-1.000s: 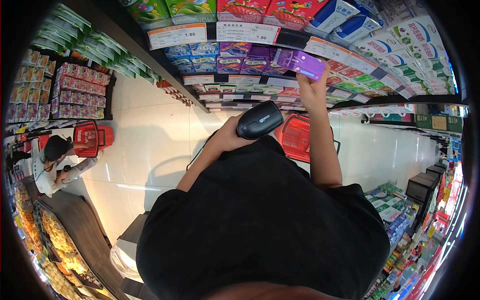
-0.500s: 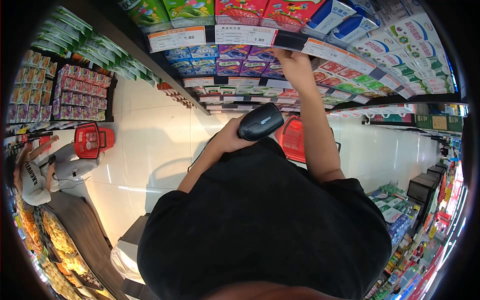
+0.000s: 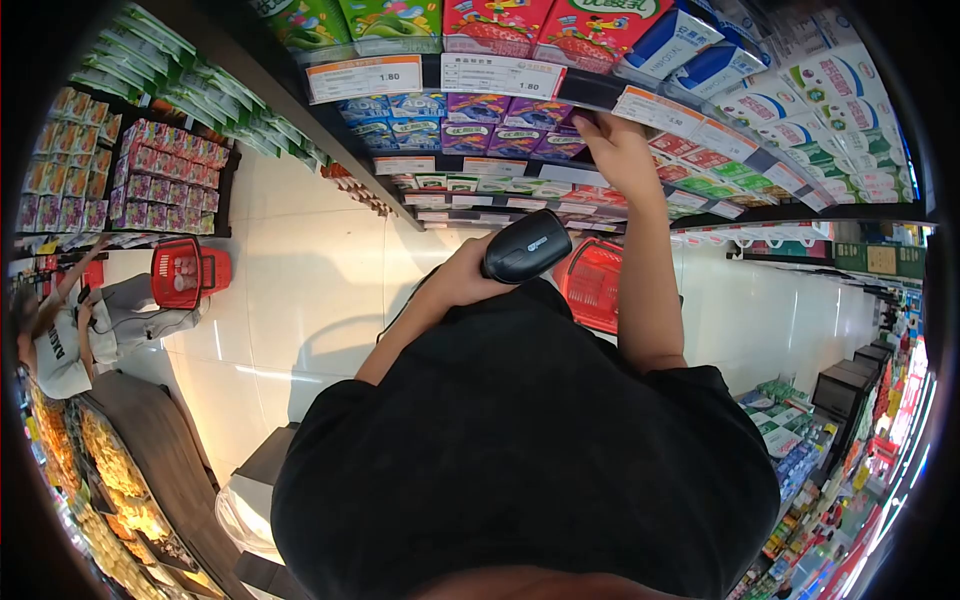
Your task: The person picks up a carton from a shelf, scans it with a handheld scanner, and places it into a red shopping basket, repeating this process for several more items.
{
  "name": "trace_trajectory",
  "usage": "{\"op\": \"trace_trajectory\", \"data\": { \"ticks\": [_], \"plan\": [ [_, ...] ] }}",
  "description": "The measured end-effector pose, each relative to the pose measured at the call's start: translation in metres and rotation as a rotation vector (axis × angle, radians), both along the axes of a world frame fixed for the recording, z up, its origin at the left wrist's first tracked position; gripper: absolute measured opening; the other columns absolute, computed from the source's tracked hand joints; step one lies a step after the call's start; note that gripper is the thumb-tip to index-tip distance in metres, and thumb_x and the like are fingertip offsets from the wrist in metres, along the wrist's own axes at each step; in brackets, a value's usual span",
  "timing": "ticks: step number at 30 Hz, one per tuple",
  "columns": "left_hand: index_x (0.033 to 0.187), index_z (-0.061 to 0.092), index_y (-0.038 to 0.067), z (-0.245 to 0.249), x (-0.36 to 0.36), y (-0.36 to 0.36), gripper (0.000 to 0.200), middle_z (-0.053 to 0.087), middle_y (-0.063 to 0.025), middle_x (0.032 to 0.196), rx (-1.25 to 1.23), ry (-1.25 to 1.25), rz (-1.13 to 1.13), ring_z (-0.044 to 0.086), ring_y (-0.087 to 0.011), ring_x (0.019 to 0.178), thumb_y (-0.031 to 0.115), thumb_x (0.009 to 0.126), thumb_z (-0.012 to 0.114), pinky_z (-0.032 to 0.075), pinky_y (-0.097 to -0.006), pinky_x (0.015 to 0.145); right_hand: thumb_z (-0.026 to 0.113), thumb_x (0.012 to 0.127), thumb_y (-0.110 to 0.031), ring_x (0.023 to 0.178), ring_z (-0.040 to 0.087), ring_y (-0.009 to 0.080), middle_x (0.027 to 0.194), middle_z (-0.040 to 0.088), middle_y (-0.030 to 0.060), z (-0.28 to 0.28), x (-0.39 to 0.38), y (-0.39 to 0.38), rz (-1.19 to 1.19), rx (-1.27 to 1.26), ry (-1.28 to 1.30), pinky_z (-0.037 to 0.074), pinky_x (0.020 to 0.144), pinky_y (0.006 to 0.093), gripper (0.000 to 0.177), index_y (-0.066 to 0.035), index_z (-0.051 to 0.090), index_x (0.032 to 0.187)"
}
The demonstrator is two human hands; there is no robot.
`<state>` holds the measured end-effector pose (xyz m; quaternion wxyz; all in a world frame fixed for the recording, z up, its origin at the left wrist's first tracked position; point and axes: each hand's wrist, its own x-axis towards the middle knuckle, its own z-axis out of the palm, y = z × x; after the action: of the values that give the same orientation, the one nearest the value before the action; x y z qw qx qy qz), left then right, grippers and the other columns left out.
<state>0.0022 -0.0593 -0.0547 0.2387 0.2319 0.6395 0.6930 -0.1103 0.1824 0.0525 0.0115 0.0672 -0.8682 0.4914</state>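
Observation:
My left hand [image 3: 470,272] is wrapped round a black handheld device [image 3: 526,246] in front of my chest. My right hand [image 3: 617,150] reaches into the shelf, just right of the purple cartons [image 3: 504,138]. Its fingers are partly bent and their tips lie in shadow below the shelf edge, so whether they grip anything is unclear. Above it runs a strip of price tags [image 3: 500,76], with red cartons [image 3: 595,32] and green cartons [image 3: 395,22] over it. Red and green packs [image 3: 690,155] stand to the right of my right hand.
A red basket [image 3: 592,285] is below the shelf, between my arms. On the left, a person [image 3: 65,345] stands near another red basket [image 3: 178,272]. White multipacks [image 3: 830,75] fill the upper right shelf, and stacked goods [image 3: 175,165] stand at the left.
My right hand has shifted slightly right and down in the view, away from the purple cartons. The shelf has shifted slightly too. The person at the left has moved an arm.

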Motion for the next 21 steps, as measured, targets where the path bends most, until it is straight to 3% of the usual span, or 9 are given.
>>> {"op": "trace_trajectory", "data": {
  "ticks": [3, 5, 6, 16, 19, 21],
  "plan": [
    [0.128, 0.053, 0.0, 0.001, 0.0, 0.0, 0.063, 0.067, -0.0128, 0.11, -0.015, 0.005, -0.005, 0.063, -0.0198, 0.103, 0.011, 0.072, 0.078, 0.047, -0.0339, 0.091, 0.064, 0.087, -0.009, 0.106, 0.06, 0.0231, 0.117, 0.063, 0.0166, -0.033, -0.002, 0.012, -0.034, 0.217, 0.211, 0.044, 0.095, 0.0339, 0.041, 0.002, 0.054, 0.126],
    [0.128, 0.053, 0.0, 0.002, -0.001, 0.002, 0.063, 0.068, -0.0131, 0.11, -0.027, 0.003, -0.014, 0.064, -0.0199, 0.102, 0.012, 0.072, 0.078, 0.047, -0.0339, 0.09, 0.066, 0.082, -0.008, 0.115, 0.057, 0.0322, 0.124, 0.058, 0.0202, -0.043, 0.002, 0.004, 0.054, 0.281, 0.345, 0.043, 0.097, 0.0362, 0.046, 0.002, 0.054, 0.125],
    [0.128, 0.053, 0.0, 0.003, -0.001, 0.002, 0.063, 0.068, -0.0134, 0.11, -0.039, 0.0, -0.022, 0.064, -0.02, 0.101, 0.012, 0.072, 0.078, 0.048, -0.034, 0.09, 0.067, 0.078, -0.007, 0.119, 0.052, 0.0377, 0.128, 0.054, 0.0212, -0.045, 0.004, -0.002, 0.017, 0.21, 0.349, 0.043, 0.097, 0.0375, 0.048, 0.001, 0.054, 0.123],
    [0.128, 0.053, 0.0, 0.01, 0.0, 0.001, 0.062, 0.069, -0.0135, 0.108, -0.046, 0.008, -0.002, 0.065, -0.0189, 0.099, 0.013, 0.073, 0.078, 0.048, -0.0333, 0.089, 0.066, 0.077, -0.005, 0.117, 0.052, 0.0395, 0.123, 0.058, 0.0197, -0.03, 0.008, 0.015, -0.044, 0.358, 0.249, 0.042, 0.098, 0.0429, 0.048, -0.007, 0.057, 0.124],
    [0.129, 0.053, 0.0, 0.013, -0.001, 0.0, 0.062, 0.068, -0.0132, 0.109, -0.057, -0.002, 0.001, 0.064, -0.0186, 0.1, 0.013, 0.073, 0.078, 0.048, -0.0332, 0.089, 0.064, 0.076, -0.003, 0.117, 0.052, 0.0386, 0.121, 0.059, 0.019, -0.041, 0.006, 0.022, -0.108, 0.412, 0.302, 0.043, 0.096, 0.0431, 0.046, -0.007, 0.058, 0.122],
    [0.121, 0.057, -0.001, 0.016, -0.001, 0.0, 0.052, 0.068, -0.0098, 0.108, -0.041, -0.044, 0.008, 0.062, -0.0147, 0.099, 0.01, 0.074, 0.078, 0.047, -0.0307, 0.091, 0.066, 0.074, -0.003, 0.118, 0.051, 0.039, 0.125, 0.056, 0.0189, -0.043, 0.003, 0.022, -0.093, 0.371, 0.375, 0.042, 0.097, 0.0434, 0.046, -0.007, 0.058, 0.119]
  ]
}}
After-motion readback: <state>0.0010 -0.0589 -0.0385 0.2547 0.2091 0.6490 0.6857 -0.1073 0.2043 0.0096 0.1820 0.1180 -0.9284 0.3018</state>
